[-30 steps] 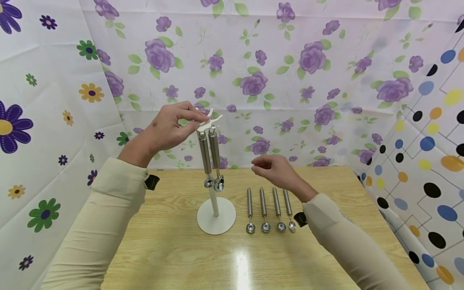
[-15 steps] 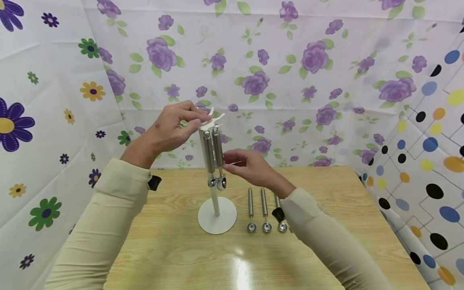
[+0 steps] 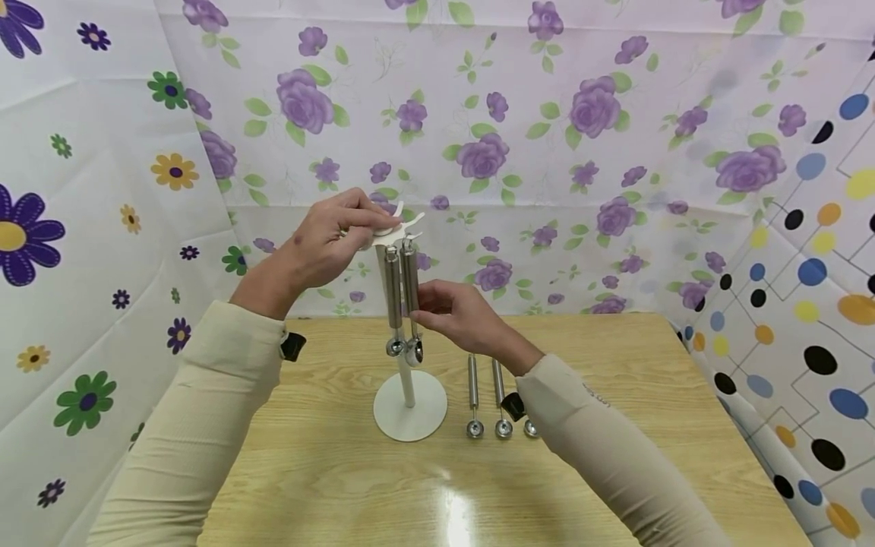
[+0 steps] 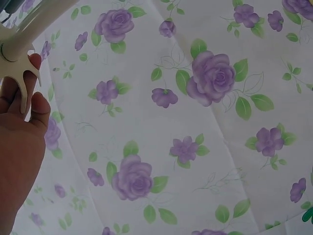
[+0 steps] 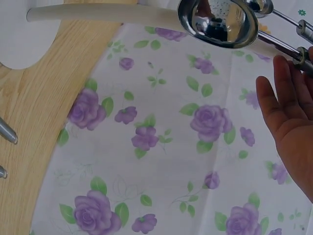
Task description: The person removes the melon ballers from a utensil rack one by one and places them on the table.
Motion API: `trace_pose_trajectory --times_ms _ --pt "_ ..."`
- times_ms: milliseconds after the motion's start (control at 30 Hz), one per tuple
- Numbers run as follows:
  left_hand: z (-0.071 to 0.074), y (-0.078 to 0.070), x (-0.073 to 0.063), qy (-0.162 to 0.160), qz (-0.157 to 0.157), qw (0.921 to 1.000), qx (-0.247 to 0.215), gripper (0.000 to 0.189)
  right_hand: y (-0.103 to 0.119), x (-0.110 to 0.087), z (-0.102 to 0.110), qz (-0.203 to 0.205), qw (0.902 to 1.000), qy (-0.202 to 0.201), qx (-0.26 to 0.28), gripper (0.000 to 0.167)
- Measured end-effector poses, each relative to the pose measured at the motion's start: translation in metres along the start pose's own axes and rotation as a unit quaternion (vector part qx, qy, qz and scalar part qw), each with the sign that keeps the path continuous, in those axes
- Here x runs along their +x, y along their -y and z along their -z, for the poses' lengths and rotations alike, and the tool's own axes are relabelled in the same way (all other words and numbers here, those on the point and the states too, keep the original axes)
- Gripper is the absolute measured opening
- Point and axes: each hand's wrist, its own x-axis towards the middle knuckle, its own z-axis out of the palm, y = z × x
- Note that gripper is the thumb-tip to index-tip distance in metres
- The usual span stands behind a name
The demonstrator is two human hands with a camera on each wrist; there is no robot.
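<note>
A white stand [image 3: 410,422] with curved hooks at its top rises from the table. My left hand [image 3: 328,237] pinches one of those hooks; the left wrist view shows the fingers at the hooked top [image 4: 23,81]. Two steel melon ballers hang from the stand by their handle ends. My right hand [image 3: 459,313] has thumb and fingertips at the lower handle of the right hanging melon baller [image 3: 410,275], pinching it. Beside it hangs the left melon baller [image 3: 393,292], untouched. Its partner's shiny bowl [image 5: 217,22] is large in the right wrist view.
Several more melon ballers lie in a row on the wooden table [image 3: 307,456], right of the stand, including the leftmost melon baller [image 3: 473,395]; my right forearm partly covers the row. A floral cloth [image 3: 478,159] hangs behind, with patterned cloths at both sides.
My right hand has moved left from above the lying melon ballers to the right hanging one. The hanging pair has swayed slightly. My left hand stays at the hook.
</note>
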Motion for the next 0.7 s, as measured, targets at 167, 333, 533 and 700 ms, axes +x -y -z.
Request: trace_pose_trajectory --times_ms 167,333,533,700 --pt "-0.001 0.001 -0.001 0.005 0.01 0.9999 0.001 0.039 0.001 -0.004 0.002 -0.012 0.9999 -0.006 -0.006 0.029" --pt "-0.004 0.002 -0.003 -0.005 0.003 1.0 0.003 0.038 0.001 -0.008 0.011 -0.02 0.9995 -0.017 -0.02 0.027" --pt "-0.007 0.004 -0.005 -0.006 -0.011 0.9998 0.012 0.033 0.004 -0.013 0.021 -0.022 0.9988 -0.023 -0.038 0.027" --pt "-0.009 0.005 -0.006 -0.009 -0.024 0.9996 0.014 0.032 0.001 -0.02 0.028 -0.023 0.9979 -0.035 -0.049 0.025"
